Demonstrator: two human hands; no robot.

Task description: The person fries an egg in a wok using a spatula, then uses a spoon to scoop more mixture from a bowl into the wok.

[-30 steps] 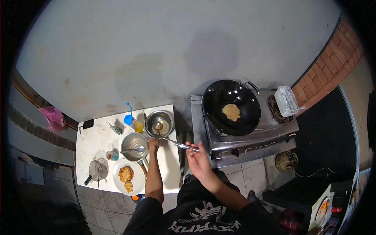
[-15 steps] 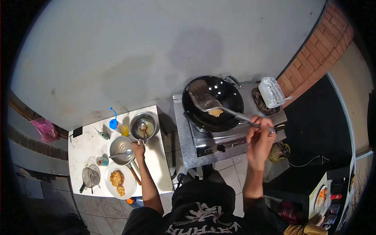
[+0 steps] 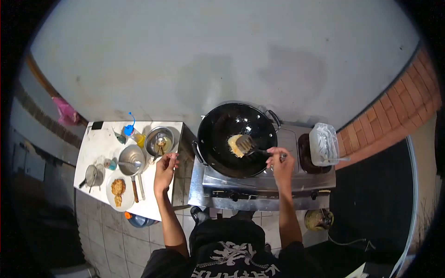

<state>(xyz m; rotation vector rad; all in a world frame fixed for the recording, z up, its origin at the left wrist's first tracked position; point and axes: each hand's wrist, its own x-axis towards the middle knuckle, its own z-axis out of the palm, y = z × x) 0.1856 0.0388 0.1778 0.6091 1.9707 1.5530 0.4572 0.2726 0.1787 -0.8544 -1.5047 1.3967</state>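
A slotted spatula (image 3: 245,144) is in my right hand (image 3: 281,163), whose fingers wrap round its handle. The spatula head lies inside the black wok (image 3: 222,163), against a pale golden piece of food (image 3: 235,146). My left hand (image 3: 165,170) is raised near the right edge of the white table, close to the metal bowl with a ladle (image 3: 159,141). Its thumb and fingers are bent close together; whether anything small is between them cannot be made out.
On the white table (image 3: 104,134) are a second metal bowl (image 3: 131,160), a plate (image 3: 121,204) with fried food, a blue-capped bottle and a strainer. A plastic-lined container (image 3: 324,144) sits right of the wok on the stove (image 3: 197,185). A brick ledge rises at the right.
The spatula has come down into the wok onto the food. My left hand has moved away from the bowls towards the table's right edge. The camera view has shifted.
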